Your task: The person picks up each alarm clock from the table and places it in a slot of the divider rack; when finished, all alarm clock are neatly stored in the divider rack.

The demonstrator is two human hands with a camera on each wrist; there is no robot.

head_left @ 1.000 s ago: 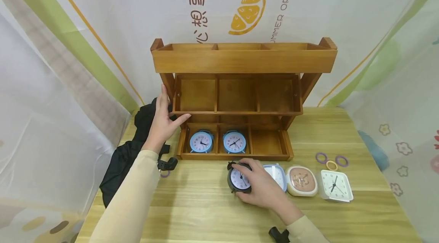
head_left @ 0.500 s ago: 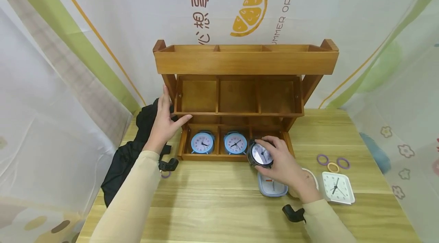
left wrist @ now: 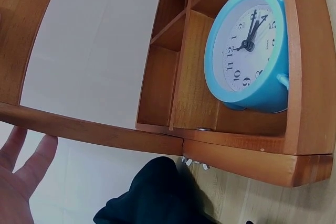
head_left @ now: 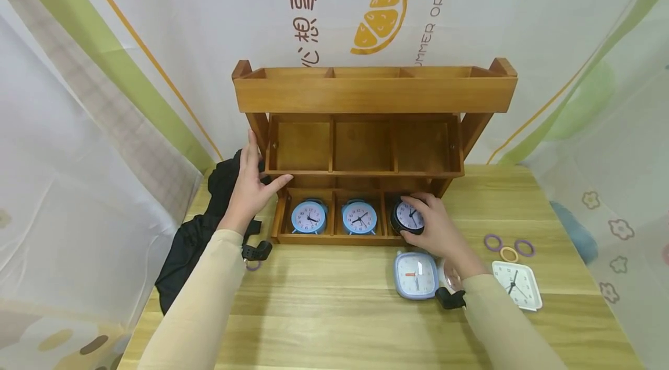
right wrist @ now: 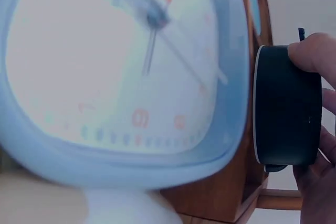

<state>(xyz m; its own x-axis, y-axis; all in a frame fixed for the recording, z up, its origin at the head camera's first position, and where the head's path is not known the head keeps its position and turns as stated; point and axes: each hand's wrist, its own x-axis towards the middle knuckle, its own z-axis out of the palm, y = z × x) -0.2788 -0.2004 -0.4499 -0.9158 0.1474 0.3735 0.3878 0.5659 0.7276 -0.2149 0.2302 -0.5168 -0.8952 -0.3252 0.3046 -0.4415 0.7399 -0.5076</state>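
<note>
My right hand (head_left: 436,227) grips a black round alarm clock (head_left: 409,216) by its sides, at the right compartment of the bottom tier of a wooden shelf (head_left: 373,95). In the right wrist view thumb and fingers wrap the black clock's casing (right wrist: 287,106). Two light blue round alarm clocks, one on the left (head_left: 309,217) and one in the middle (head_left: 359,218), stand in the other bottom compartments. My left hand (head_left: 250,190) touches the shelf's left side with fingers extended and thumb spread. The left wrist view shows its fingers against the wooden side post (left wrist: 89,127).
In front of the shelf lie a blue square clock (head_left: 416,275), a cream clock (head_left: 452,275) partly hidden by my right wrist, and a white square clock (head_left: 517,284). Purple and yellow rings (head_left: 509,254) lie right. Black cloth (head_left: 193,242) lies left.
My right hand has carried the black clock from the tabletop up and right to the right bottom compartment. The blue square clock has come into fuller view. My left hand stays in place.
</note>
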